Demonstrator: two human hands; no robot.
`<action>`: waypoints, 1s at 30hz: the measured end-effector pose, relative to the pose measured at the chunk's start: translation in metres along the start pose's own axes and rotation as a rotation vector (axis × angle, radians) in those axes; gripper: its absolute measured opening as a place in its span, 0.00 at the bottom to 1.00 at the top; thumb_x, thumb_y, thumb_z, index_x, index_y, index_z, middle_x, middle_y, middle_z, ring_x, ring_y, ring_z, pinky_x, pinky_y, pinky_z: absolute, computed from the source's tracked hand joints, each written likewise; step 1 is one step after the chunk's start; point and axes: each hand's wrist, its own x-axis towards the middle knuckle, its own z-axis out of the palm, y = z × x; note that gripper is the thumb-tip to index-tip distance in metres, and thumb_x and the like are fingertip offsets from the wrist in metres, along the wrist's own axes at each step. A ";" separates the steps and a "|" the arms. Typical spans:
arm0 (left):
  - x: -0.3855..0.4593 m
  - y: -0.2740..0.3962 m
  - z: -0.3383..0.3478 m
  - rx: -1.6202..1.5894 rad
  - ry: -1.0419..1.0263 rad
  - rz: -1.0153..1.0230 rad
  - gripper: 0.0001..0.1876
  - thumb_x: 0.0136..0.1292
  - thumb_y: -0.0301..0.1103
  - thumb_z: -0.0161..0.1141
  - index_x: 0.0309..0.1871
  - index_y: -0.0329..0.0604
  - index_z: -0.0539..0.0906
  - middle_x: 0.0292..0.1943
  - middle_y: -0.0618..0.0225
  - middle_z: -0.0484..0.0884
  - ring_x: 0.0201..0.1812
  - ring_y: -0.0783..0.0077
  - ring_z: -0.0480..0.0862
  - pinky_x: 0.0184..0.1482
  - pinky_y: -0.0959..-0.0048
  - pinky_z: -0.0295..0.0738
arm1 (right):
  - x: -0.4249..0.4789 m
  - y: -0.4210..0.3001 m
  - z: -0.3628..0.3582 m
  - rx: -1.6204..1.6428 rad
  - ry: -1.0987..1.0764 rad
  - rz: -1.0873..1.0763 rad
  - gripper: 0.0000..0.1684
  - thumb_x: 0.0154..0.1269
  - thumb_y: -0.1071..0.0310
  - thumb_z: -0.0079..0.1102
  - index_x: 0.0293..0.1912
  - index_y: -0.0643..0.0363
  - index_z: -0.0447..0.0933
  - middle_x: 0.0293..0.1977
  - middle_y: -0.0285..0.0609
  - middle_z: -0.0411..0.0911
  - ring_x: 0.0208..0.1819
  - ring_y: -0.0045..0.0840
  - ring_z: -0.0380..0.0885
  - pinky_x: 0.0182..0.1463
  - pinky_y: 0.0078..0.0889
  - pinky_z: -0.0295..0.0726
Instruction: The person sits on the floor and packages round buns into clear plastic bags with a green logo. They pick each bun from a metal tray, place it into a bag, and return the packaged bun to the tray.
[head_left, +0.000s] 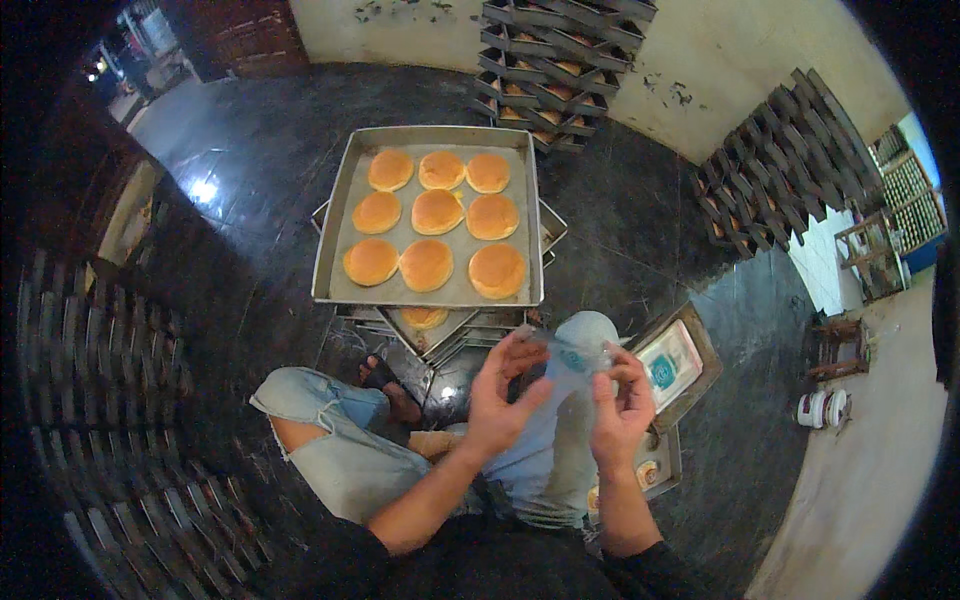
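A clear plastic bag (576, 358) with a teal print is stretched between my hands, over my right knee. My right hand (622, 401) pinches its right edge between thumb and fingers. At its left side, the fingers of my left hand (504, 401) hold the film, and the fingertips look blurred behind it. In front of me a metal baking tray (529, 225) carries several round golden buns (437, 211) in rows. Beside my right hand lies a stack of printed plastic bags (667, 367) on a dark tray (709, 371).
More trays (427, 345) are stacked crosswise under the bun tray, one with a bun showing. Tall tray stacks stand at the back (562, 67), right (780, 165) and left (112, 352). A lower tray (673, 469) sits by my right forearm. White tubs (821, 409) stand near the wall.
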 end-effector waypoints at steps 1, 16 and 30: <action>-0.007 -0.001 -0.014 -0.110 -0.030 -0.116 0.41 0.56 0.36 0.78 0.71 0.39 0.69 0.66 0.57 0.74 0.69 0.62 0.72 0.72 0.60 0.65 | -0.007 0.000 0.005 0.028 -0.075 -0.004 0.10 0.66 0.72 0.67 0.41 0.60 0.74 0.64 0.55 0.74 0.67 0.40 0.71 0.73 0.43 0.64; -0.062 0.057 -0.093 -0.005 0.290 0.120 0.07 0.74 0.32 0.62 0.45 0.37 0.82 0.38 0.77 0.82 0.39 0.88 0.77 0.42 0.82 0.72 | -0.073 -0.012 0.048 0.323 -0.292 0.475 0.16 0.61 0.73 0.74 0.47 0.65 0.80 0.40 0.40 0.84 0.41 0.23 0.83 0.43 0.24 0.81; -0.058 -0.045 -0.235 -0.507 0.667 -0.311 0.13 0.78 0.49 0.56 0.46 0.51 0.80 0.37 0.79 0.83 0.33 0.84 0.81 0.31 0.78 0.74 | 0.153 0.106 0.162 -0.761 -0.582 -0.409 0.32 0.63 0.55 0.70 0.57 0.70 0.76 0.50 0.61 0.82 0.53 0.50 0.82 0.58 0.46 0.80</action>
